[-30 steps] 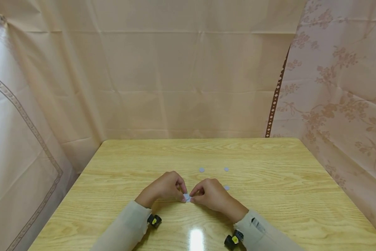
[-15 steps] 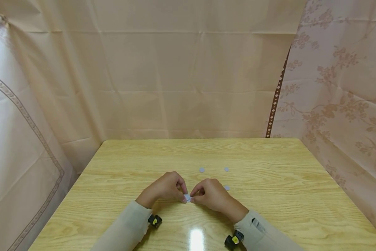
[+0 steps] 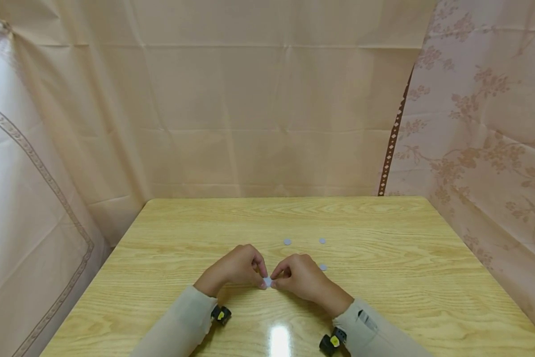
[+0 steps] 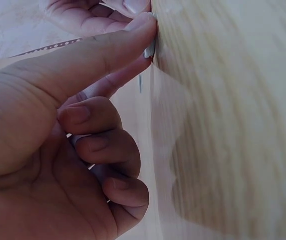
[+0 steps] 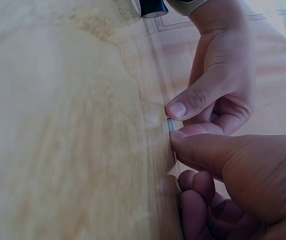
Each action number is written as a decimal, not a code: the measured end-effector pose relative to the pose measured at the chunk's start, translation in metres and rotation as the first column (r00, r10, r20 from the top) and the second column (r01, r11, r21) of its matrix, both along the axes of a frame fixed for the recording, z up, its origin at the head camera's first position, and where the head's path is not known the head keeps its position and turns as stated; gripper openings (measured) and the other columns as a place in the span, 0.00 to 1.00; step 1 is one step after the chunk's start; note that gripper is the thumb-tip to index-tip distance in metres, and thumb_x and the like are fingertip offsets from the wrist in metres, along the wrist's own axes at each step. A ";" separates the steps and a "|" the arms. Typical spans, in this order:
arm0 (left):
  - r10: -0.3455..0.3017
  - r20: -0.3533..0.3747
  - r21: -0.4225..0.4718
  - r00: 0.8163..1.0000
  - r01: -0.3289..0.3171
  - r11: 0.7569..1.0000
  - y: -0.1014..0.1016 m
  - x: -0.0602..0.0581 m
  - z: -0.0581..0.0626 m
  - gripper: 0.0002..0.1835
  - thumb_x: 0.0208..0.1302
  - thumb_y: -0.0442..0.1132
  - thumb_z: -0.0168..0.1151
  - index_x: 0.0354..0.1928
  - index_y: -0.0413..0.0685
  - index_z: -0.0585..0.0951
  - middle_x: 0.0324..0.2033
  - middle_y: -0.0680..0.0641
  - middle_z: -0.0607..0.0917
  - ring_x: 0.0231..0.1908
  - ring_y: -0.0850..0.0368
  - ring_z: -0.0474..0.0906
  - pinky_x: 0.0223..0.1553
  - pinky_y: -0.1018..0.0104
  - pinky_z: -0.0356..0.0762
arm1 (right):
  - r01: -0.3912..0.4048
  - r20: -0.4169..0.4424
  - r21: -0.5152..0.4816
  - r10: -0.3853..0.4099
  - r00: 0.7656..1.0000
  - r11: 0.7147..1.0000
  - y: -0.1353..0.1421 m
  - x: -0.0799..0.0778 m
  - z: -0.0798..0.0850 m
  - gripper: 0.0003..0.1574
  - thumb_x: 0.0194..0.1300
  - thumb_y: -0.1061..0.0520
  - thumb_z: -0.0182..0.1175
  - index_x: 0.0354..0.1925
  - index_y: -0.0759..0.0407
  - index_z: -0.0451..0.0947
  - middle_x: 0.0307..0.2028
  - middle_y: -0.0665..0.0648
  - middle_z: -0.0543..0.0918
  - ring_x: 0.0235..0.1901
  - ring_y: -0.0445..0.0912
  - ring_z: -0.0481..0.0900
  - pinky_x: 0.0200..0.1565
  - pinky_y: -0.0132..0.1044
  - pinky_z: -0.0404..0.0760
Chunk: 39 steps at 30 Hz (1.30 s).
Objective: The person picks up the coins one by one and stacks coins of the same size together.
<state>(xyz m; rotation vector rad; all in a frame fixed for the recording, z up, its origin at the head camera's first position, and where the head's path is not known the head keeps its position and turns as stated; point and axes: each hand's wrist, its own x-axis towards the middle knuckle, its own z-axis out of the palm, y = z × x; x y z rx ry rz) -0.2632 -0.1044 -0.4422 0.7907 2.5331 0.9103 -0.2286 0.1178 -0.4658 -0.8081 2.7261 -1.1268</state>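
Low in the middle of the head view, small pale round discs (image 3: 268,282) lie stacked on the table, partly covered by fingertips. My left hand (image 3: 238,265) pinches them from the left between thumb and index finger. From the right, my right hand (image 3: 300,277) pinches their other edge the same way. Seen edge-on in the right wrist view, the stack (image 5: 171,124) shows thin layers between the two thumbs. In the left wrist view the disc edge (image 4: 150,49) sits at the left thumb tip, close to the tabletop, with the other left fingers curled.
Three more pale discs lie flat beyond my hands: one at back left (image 3: 287,242), one at back right (image 3: 322,241), and one beside the right knuckles (image 3: 323,267). The wood-grain table (image 3: 182,223) ends against a beige curtain (image 3: 258,124).
My left fingers have shifted slightly right, and the upper disc has slid over the lower one, so their outlines now nearly coincide. The right hand and the three far discs have barely moved.
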 end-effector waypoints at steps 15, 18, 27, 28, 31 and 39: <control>-0.002 -0.014 -0.017 1.000 0.002 1.000 0.002 0.002 0.003 0.08 0.50 0.38 0.83 0.26 0.55 0.89 0.30 0.59 0.88 0.32 0.60 0.76 0.34 0.64 0.77 | -0.008 0.008 -0.005 0.008 1.000 1.000 0.001 -0.001 -0.002 0.03 0.63 0.56 0.74 0.37 0.53 0.91 0.20 0.43 0.82 0.17 0.34 0.71 0.23 0.29 0.74; 0.001 -0.010 -0.015 1.000 -0.002 1.000 0.002 0.002 0.004 0.08 0.51 0.38 0.83 0.26 0.54 0.89 0.29 0.58 0.88 0.31 0.60 0.75 0.33 0.65 0.76 | -0.012 0.008 -0.009 0.012 1.000 1.000 0.001 0.000 -0.001 0.03 0.63 0.56 0.74 0.37 0.53 0.91 0.21 0.43 0.82 0.18 0.34 0.71 0.24 0.29 0.74; 0.013 -0.013 -0.031 1.000 -0.014 0.999 0.004 0.002 0.003 0.09 0.50 0.38 0.84 0.25 0.55 0.89 0.29 0.59 0.87 0.32 0.60 0.75 0.33 0.64 0.76 | -0.006 0.004 -0.003 0.006 1.000 1.000 0.000 -0.001 -0.001 0.03 0.63 0.57 0.74 0.37 0.53 0.91 0.24 0.43 0.84 0.19 0.34 0.73 0.25 0.29 0.76; 0.015 -0.013 -0.034 1.000 -0.015 0.999 0.004 0.002 0.003 0.09 0.49 0.38 0.84 0.25 0.55 0.89 0.30 0.59 0.87 0.32 0.60 0.75 0.33 0.64 0.76 | -0.002 0.003 -0.004 0.002 1.000 1.000 -0.001 -0.001 -0.001 0.03 0.63 0.57 0.74 0.37 0.53 0.91 0.24 0.43 0.85 0.20 0.34 0.74 0.25 0.29 0.76; 0.018 -0.015 -0.039 1.000 -0.019 0.999 0.004 0.001 0.002 0.09 0.49 0.38 0.84 0.25 0.56 0.89 0.30 0.58 0.87 0.31 0.59 0.75 0.32 0.64 0.75 | 0.004 0.008 -0.007 -0.004 1.000 1.000 -0.002 -0.001 -0.001 0.03 0.62 0.57 0.74 0.36 0.53 0.92 0.25 0.42 0.86 0.22 0.34 0.76 0.26 0.29 0.77; 0.032 -0.017 -0.039 0.999 -0.033 0.999 0.001 0.000 0.002 0.09 0.49 0.39 0.84 0.24 0.57 0.88 0.29 0.59 0.87 0.32 0.59 0.77 0.33 0.63 0.77 | 0.017 -0.005 0.006 -0.017 1.000 1.000 -0.008 -0.002 0.001 0.02 0.62 0.55 0.74 0.33 0.52 0.92 0.28 0.41 0.89 0.25 0.31 0.80 0.28 0.29 0.80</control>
